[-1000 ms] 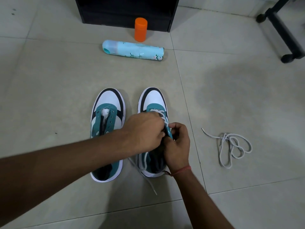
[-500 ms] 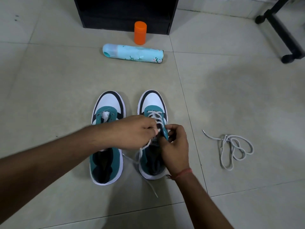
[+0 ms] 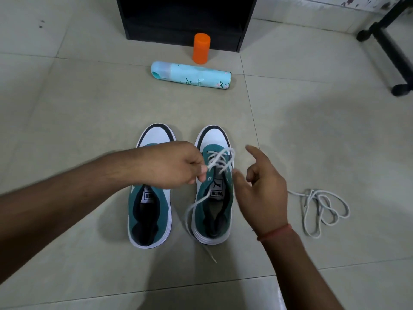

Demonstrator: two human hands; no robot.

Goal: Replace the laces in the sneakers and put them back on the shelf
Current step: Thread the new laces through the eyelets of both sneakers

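Note:
Two teal, white and black sneakers stand side by side on the tiled floor, toes away from me. The left sneaker (image 3: 149,211) has no lace. The right sneaker (image 3: 213,198) has a white lace (image 3: 220,159) threaded through its front eyelets. My left hand (image 3: 172,166) pinches one end of that lace just left of the eyelets, and the loose tail trails down past the heel. My right hand (image 3: 261,186) hovers beside the right sneaker with fingers spread, holding nothing. A second white lace (image 3: 319,209) lies coiled on the floor to the right.
A light blue spray can (image 3: 192,74) lies on its side beyond the sneakers, with an orange cap (image 3: 201,48) standing behind it. A black shelf unit (image 3: 185,19) stands at the back. A black stand with wheels (image 3: 388,41) is at the upper right.
My left hand has pulled the lace end out to the left. My right hand has let go of the sneaker's eyelet side and moved off to the right, fingers spread.

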